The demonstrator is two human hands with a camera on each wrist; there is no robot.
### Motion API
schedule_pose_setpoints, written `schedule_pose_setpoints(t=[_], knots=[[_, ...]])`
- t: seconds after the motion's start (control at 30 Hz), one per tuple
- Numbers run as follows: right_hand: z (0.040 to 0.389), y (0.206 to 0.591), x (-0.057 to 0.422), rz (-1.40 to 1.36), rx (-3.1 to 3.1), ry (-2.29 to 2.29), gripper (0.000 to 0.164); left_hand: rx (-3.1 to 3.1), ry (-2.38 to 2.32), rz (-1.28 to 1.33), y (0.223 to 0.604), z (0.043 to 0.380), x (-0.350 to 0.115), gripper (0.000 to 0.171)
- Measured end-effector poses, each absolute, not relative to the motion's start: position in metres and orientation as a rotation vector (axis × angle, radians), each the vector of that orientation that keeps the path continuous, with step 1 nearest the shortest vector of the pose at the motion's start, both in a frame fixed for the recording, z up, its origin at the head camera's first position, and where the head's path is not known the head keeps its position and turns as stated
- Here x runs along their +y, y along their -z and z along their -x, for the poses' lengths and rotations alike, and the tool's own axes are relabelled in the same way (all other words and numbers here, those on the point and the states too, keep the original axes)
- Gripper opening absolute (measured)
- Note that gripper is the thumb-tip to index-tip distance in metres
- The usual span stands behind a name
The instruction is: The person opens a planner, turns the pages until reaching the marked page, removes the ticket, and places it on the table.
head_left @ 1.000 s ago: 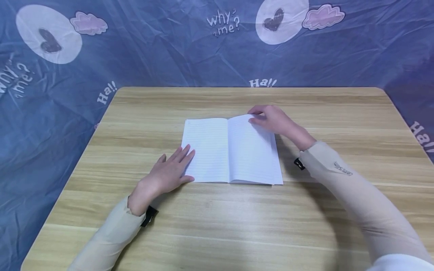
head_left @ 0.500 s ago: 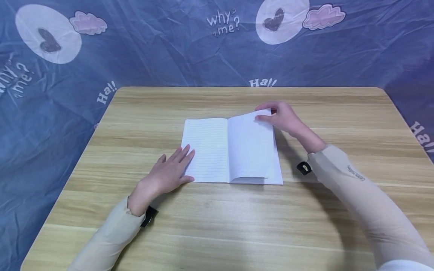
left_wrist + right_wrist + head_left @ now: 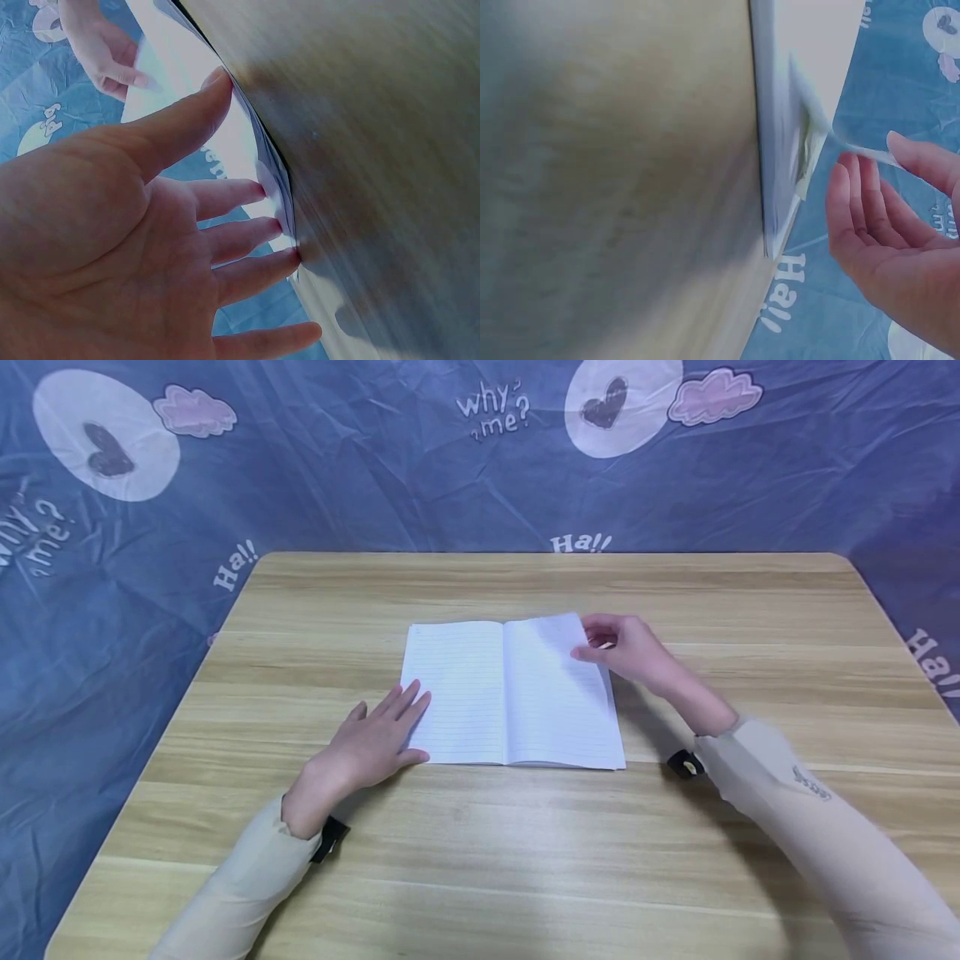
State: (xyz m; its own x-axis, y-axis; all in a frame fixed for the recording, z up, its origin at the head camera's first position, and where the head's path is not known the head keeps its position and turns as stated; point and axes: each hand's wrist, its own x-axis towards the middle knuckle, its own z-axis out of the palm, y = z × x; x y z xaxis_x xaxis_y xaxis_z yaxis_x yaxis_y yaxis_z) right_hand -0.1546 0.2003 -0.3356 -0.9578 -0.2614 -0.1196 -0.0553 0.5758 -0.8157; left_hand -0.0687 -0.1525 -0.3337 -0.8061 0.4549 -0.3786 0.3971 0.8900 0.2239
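An open notebook point(image 3: 459, 677) with lined white pages lies on the wooden table in the head view. My left hand point(image 3: 367, 747) rests on its left page near the outer edge, fingers straight and spread. In the left wrist view the left hand point(image 3: 157, 217) has its thumb and fingertips along the notebook's edge. At the upper right of the notebook, my right hand point(image 3: 633, 652) pinches the outer edge of a right-hand page point(image 3: 555, 702). The right wrist view shows that lifted page point(image 3: 859, 148) bending up to the thumb and fingers of the right hand point(image 3: 889, 217).
Pale wood tabletop point(image 3: 480, 852) surrounds the notebook on all sides. Behind and to the left hangs a blue printed cloth point(image 3: 337, 460). Black wrist devices show below the left cuff point(image 3: 330, 839) and the right cuff point(image 3: 686, 764).
My right hand first moved right along the page's top, lifting it, then came down to its outer side. The raised page has lowered towards the right. The left hand has stayed in place.
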Motion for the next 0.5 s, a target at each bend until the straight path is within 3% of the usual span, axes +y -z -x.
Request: schedule_pose_setpoints(t=[0.5], knots=[[0.121,0.333,0.191,0.374,2.452,1.324,0.025,2.624,-0.193,-0.615,0.333,0.068,-0.152,0.076]])
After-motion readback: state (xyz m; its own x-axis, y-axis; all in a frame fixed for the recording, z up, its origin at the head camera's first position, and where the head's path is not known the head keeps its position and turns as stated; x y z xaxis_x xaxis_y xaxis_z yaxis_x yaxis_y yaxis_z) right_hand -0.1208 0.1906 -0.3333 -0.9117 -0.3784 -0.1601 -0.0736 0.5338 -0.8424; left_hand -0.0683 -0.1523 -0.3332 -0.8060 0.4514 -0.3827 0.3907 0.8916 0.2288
